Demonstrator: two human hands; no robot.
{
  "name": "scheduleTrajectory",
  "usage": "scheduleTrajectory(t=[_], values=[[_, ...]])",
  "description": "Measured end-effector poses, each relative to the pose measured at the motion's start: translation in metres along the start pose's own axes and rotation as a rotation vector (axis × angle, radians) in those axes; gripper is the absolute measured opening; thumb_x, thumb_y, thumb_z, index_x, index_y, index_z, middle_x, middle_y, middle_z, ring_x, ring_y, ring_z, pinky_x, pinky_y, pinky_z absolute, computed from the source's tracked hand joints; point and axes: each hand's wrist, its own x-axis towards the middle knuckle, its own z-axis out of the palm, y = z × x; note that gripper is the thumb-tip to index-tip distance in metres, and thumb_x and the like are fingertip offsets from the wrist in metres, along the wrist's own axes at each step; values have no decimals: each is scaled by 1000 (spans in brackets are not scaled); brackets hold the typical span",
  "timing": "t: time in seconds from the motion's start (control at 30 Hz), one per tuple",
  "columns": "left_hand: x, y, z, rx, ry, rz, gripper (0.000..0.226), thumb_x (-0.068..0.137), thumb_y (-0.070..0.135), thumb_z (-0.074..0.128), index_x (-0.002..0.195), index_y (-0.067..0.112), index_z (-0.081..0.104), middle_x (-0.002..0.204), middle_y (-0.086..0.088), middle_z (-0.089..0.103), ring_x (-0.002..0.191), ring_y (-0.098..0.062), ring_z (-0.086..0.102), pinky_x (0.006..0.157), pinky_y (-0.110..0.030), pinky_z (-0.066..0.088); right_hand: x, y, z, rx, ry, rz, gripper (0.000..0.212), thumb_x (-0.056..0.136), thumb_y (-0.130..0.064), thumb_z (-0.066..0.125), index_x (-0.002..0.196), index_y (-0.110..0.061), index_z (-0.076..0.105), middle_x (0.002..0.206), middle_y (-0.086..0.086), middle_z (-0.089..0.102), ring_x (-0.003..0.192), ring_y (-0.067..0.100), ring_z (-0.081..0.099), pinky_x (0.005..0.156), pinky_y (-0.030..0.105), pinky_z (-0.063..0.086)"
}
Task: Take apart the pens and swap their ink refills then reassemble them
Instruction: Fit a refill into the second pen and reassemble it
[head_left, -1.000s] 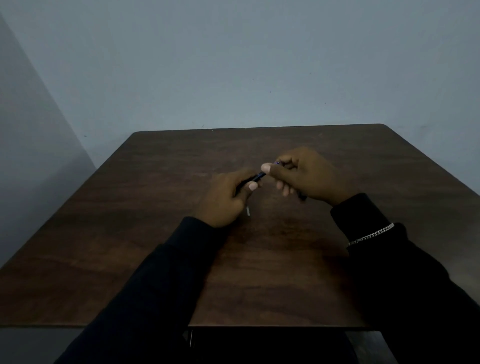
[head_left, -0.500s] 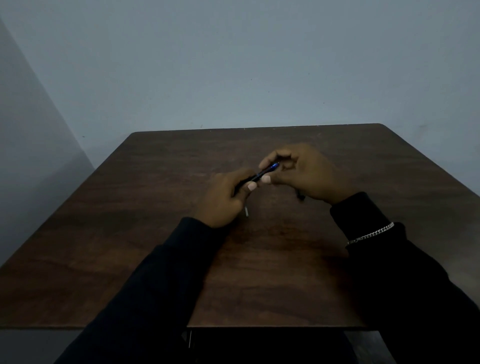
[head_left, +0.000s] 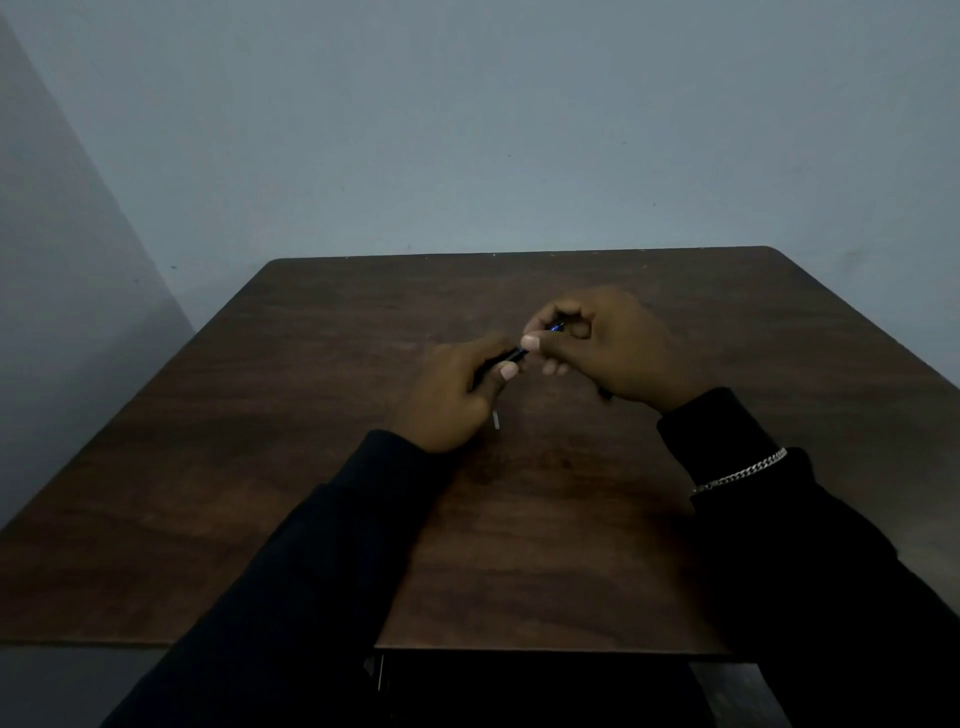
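A dark pen (head_left: 515, 355) with a blue far end slants between two hands above the centre of a brown wooden table (head_left: 291, 467). The left hand (head_left: 457, 397) is closed around its near end; the right hand (head_left: 608, 345) pinches its far end. A small pale part (head_left: 496, 420) lies beside the left hand.

Bare table (head_left: 311, 467) all round; small pale piece (head_left: 496, 420) lies beside left hand (head_left: 452, 395)

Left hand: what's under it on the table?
Below the left hand, a small pale sliver shows at its lower edge on the table; what it is cannot be told. The hand holds the dark pen and covers the rest.
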Motion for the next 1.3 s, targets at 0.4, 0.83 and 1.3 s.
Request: scheduleTrajectory(t=[0.4,0.83,1.3], values=[[0,1,0,-38,7,-13,15,105,9,58,108,10,73,85,-6,72,76,-23,66,70,-38,48,0,-1,2,35,23,2,8,94,-12,74,103,-12,76,75,-7,77,62,0,72,53,8,48],[1,0,1,-28,-11,-3,14,106,14,57,101,21,68,81,-2,68,73,-20,63,64,-36,45,-2,-4,-1,-87,-15,-21,41,89,-17,80,127,-21,68,105,-5,74,63,-12,65,47,0,41],[0,0,1,-4,7,23,19,105,13,59,117,11,74,94,-4,76,80,-22,68,70,-40,53,1,0,2,-103,17,13,22,97,-32,70,86,-14,73,68,-3,75,53,9,71,47,11,48]])
